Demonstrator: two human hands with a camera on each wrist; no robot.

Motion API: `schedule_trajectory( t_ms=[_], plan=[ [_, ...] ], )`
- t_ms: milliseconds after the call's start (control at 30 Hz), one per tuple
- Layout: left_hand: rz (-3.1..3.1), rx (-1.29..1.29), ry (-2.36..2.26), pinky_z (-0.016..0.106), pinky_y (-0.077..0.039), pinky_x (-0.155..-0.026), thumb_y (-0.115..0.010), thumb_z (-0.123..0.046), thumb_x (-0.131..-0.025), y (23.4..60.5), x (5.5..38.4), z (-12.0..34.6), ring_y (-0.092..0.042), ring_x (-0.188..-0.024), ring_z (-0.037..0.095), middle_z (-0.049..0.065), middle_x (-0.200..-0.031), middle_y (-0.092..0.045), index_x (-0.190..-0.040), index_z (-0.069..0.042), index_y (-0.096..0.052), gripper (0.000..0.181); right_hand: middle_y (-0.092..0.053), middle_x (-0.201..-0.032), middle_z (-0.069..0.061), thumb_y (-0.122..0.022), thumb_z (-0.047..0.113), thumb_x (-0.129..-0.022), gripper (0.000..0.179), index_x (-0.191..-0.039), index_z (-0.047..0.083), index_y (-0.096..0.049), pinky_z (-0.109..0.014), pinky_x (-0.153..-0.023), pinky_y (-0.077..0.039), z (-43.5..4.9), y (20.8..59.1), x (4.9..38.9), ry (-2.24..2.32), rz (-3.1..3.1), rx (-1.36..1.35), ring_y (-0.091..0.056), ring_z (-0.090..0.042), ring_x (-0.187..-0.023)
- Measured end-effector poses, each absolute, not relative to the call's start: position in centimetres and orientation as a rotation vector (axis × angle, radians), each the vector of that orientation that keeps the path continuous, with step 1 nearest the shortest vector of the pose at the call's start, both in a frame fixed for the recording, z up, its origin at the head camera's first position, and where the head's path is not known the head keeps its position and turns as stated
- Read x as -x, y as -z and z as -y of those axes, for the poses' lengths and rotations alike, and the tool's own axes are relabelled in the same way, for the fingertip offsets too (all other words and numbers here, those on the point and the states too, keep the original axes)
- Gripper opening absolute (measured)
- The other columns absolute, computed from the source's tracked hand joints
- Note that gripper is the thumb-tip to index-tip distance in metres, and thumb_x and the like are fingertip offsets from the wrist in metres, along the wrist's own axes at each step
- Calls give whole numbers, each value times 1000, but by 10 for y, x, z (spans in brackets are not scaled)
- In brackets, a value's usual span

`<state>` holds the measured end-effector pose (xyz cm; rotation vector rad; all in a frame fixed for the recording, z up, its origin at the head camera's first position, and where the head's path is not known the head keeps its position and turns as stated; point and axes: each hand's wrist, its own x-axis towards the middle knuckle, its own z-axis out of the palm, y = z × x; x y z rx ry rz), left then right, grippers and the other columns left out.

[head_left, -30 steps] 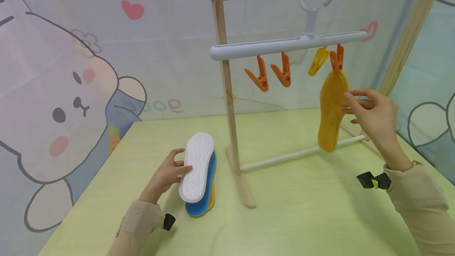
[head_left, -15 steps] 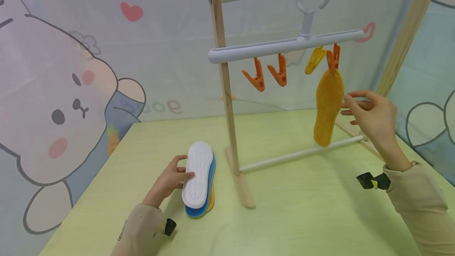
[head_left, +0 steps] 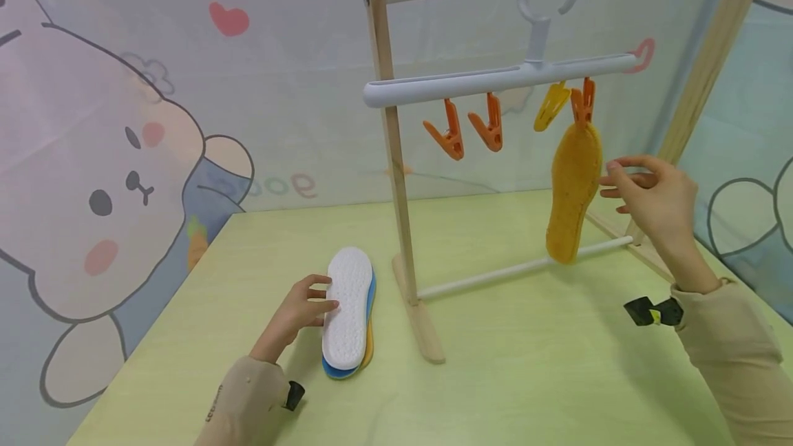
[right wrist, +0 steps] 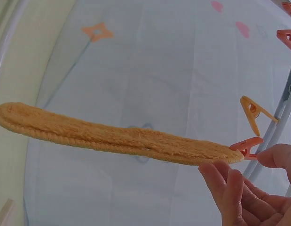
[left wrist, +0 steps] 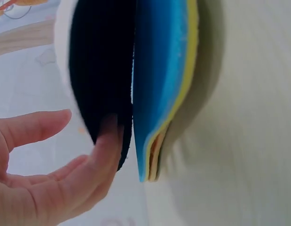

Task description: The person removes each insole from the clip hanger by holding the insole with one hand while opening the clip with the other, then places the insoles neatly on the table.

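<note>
A mustard-yellow insole point(head_left: 573, 198) hangs upright from an orange clothespin point(head_left: 583, 103) on the white hanger point(head_left: 458, 86). My right hand point(head_left: 659, 202) is just to its right, fingers loosely bent and holding nothing; the right wrist view shows the insole's fuzzy face point(right wrist: 121, 139). To the left, a white insole point(head_left: 348, 308) lies over a blue insole point(left wrist: 159, 80), with an orange-yellow edge point(head_left: 369, 343) below. At its left edge is my left hand point(head_left: 300, 312). In the left wrist view, its fingers touch the white insole's dark underside point(left wrist: 100, 70), and the thumb stands apart.
The hanger hooks over the white rail of a wooden rack point(head_left: 403, 205). Two empty orange clothespins point(head_left: 451, 133) and a yellow clothespin point(head_left: 551, 107) hang from it. A low white crossbar point(head_left: 489, 279) joins the rack's feet. A printed cloth point(head_left: 297, 88) forms the backdrop.
The white insole has come down flatter over the blue one, and my left thumb has moved to its edge. My right hand has drawn slightly away from the yellow insole, which has swung a little.
</note>
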<state>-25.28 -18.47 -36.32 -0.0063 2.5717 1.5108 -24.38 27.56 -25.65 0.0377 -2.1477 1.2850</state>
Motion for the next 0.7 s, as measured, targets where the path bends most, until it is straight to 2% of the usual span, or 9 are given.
schedule_trajectory(
  t_ms=[333,700],
  plan=[
    [-2614,-37,-1524,38,-53,-74,-54,-6,-87,353,249,191,-52,-108,40,31,-126,-41,-125,3,-38,42,-55,-62,37,-55,30,-87,12,-94,21,-57,-12,-45,-46,-279,256,243,-1289,2144,-11,-58,13,-56],
    [-2612,-80,-1561,39,-53,-76,-54,-6,-87,343,246,185,-55,-104,35,29,-124,-46,-125,1,-39,42,-56,-62,36,-56,27,-86,8,-91,22,-57,-11,-45,-45,-281,256,243,-1282,2127,-36,-58,13,-56]
  ],
)
